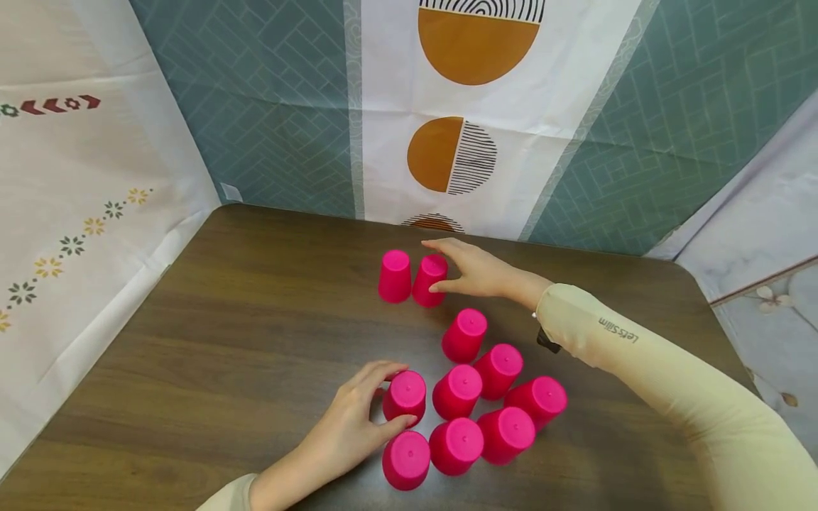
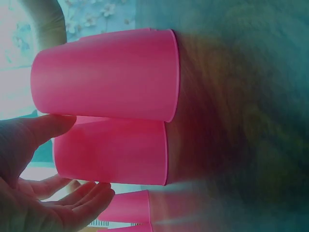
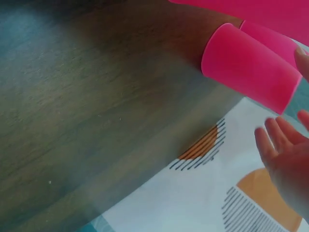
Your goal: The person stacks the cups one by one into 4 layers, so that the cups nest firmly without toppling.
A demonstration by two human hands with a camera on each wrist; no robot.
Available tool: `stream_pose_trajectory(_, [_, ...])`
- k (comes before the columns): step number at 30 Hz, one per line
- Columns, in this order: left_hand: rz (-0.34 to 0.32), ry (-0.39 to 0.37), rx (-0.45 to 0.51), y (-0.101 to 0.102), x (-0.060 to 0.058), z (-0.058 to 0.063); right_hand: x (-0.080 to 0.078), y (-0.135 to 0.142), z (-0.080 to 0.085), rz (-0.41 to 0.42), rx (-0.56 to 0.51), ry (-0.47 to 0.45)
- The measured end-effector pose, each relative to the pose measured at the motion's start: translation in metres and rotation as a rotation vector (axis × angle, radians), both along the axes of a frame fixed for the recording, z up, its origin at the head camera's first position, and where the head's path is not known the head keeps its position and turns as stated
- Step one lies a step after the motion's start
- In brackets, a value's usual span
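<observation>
Bright pink plastic cups stand upside down on the table. My left hand (image 1: 354, 415) has its thumb and fingers around one pink cup (image 1: 405, 396); in the left wrist view its fingertips (image 2: 99, 195) lie along that cup's side (image 2: 113, 152). Another cup (image 1: 406, 461) stands right in front of it. At the back, my right hand (image 1: 476, 271) reaches around a cup (image 1: 429, 282), thumb near its side, fingers spread and apart from it in the right wrist view. A second back cup (image 1: 395, 277) stands just left of that one.
Several more pink cups cluster to the right of my left hand, among them a front cup (image 1: 456, 446), a right-hand cup (image 1: 540, 401) and a rear cup (image 1: 464, 336). The brown wooden table (image 1: 224, 319) ends at a patterned curtain (image 1: 287, 106) behind.
</observation>
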State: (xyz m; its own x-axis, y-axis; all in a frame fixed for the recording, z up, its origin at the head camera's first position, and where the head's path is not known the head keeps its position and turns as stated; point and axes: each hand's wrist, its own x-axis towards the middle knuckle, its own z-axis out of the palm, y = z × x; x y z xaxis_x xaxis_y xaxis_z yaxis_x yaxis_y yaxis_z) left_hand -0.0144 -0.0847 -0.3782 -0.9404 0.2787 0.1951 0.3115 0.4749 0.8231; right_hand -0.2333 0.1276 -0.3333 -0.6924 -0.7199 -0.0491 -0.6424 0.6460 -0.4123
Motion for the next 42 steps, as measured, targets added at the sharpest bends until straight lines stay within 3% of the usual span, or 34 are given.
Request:
stream_pose_trajectory(7, [0.008,-0.024,0.023,0.006,-0.008,-0.001,0.019,0.017,0.01,-0.045,-0.034,0.074])
stream_pose_trajectory(14, [0.022,0.03,-0.015,0.005,-0.017,0.009,0.045,0.038,0.01,-0.024,-0.087,0.089])
stream_pose_trajectory(18, [0.01,0.076,-0.046,0.0,-0.027,0.02,0.059,0.049,0.007,-0.009,-0.127,0.076])
stream_pose_trajectory(23, [-0.075,0.168,-0.056,-0.014,-0.043,0.039,0.073,0.06,0.001,0.038,-0.147,0.024])
stream_pose_trajectory(29, [-0.136,0.253,-0.036,-0.019,-0.063,0.063,0.083,0.062,-0.006,0.019,-0.146,-0.026])
stream_pose_trajectory(33, [-0.134,0.242,-0.037,-0.007,-0.081,0.075,0.086,0.061,-0.007,0.007,-0.163,-0.066])
stream_pose_trajectory(42, [-0.125,0.145,0.016,0.043,-0.124,0.087,0.092,0.063,-0.005,-0.013,-0.144,-0.095])
